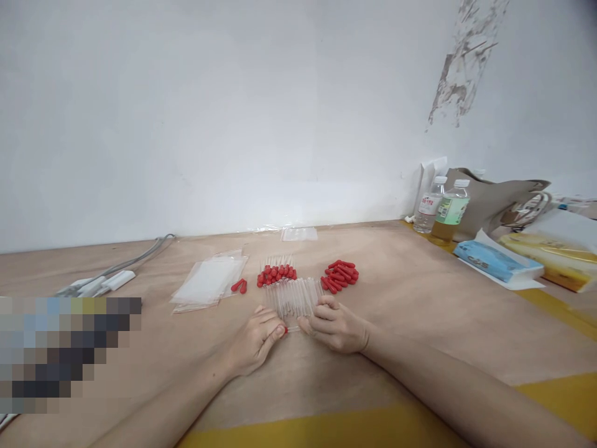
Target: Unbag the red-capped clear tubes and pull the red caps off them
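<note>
Resting on the counter [420, 323], both hands meet at the near end of a row of clear glass tubes [293, 297]. The left hand [255, 341] pinches a red cap [284, 330] with curled fingers; the right hand [336, 325], loosely curled, fingers one tube's end. Loose red caps [342, 275] lie just beyond, capped tubes [277, 274] behind the row.

Left hand [257, 339] and right hand [336, 325] side by side, fingers curled.

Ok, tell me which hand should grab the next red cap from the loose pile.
Probably the right hand: the loose pile of red caps lies just beyond its fingers, while the left hand sits farther off, pinching a cap beside the clear tubes.
</note>
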### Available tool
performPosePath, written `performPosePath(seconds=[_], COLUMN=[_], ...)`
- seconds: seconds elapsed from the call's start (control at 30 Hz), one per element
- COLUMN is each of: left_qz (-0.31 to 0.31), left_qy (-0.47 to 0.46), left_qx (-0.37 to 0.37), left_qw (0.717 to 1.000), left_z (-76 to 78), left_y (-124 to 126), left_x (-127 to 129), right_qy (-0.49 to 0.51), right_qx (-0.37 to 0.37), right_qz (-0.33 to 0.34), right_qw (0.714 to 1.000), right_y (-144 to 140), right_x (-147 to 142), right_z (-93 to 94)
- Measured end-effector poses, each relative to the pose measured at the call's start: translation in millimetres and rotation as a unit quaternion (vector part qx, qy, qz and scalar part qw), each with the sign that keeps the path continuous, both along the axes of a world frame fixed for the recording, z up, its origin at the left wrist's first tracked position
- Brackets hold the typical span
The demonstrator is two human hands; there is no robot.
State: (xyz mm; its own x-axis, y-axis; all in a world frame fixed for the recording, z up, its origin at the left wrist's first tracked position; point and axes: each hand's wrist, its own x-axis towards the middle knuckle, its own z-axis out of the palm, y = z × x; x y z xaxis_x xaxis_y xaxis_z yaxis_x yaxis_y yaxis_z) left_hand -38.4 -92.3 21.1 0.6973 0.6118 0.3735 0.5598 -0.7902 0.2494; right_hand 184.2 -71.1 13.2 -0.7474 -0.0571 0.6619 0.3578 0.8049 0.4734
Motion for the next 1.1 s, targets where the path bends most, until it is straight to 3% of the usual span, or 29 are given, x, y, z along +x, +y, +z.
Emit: performPosePath(seconds=[0.57,0.63,0.77,0.87,0.97,1.1], left_qz=[-0.016,0.017,0.179,0.273,0.346,0.384], left_qy=[-0.032,-0.058,-0.142,-0.17,-0.173,-0.174], left_qx=[0.008,0.006,0.045,0.081,0.09,0.099], left_qw=[0.999,0.998,0.973,0.943,0.918,0.901], left_z=[-6.8,-7.0,0.0,8.2,12.0,9.5], left_y=[1,4,17,32,48,63], left_x=[-10,-17,-40,-55,-65,-72], right_qy=[0.023,0.032,0.139,0.224,0.247,0.258], right_qx=[0.028,0.022,-0.066,-0.18,-0.28,-0.348], right_qz=[0.046,0.033,-0.075,-0.17,-0.218,-0.249], right_qw=[0.998,0.999,0.985,0.943,0.901,0.866], right_y=[-5,-3,9,21,28,32], right_x=[4,10,20,17,9,1], right_z=[11.1,11.0,4.5,-1.1,-3.1,-3.7])
